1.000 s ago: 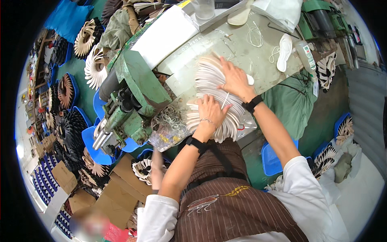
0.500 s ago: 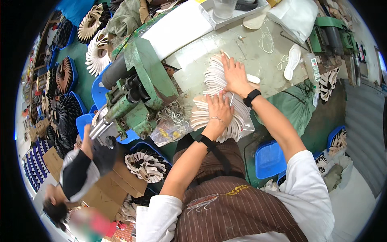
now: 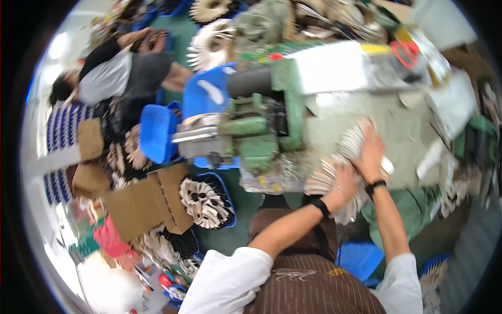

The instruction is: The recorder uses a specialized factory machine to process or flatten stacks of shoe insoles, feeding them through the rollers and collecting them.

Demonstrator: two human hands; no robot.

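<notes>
A fanned stack of cream insoles (image 3: 351, 140) lies on the worktable near its front edge, part of it spreading toward my left hand. My left hand (image 3: 342, 183) rests on the near part of the stack, fingers pointing up and away from me. My right hand (image 3: 371, 152) is on the right side of the stack, a little farther off. Both hands touch the insoles. Motion smears the fingers, so whether they grip the stack or just press on it does not show. A dark band circles each forearm near the wrist.
A green machine (image 3: 256, 131) with a roller stands left of the worktable (image 3: 402, 125). Behind lies a white board (image 3: 329, 65). Blue bins (image 3: 157, 133) and cardboard boxes (image 3: 133, 209) fill the left. A green sack (image 3: 408, 212) hangs at the front right. Another person (image 3: 120, 68) bends over bins.
My view has swung left, so the table, machine and hands sit farther right and look blurred. My hands stay on the insoles. The other person has moved away toward the far-left bins.
</notes>
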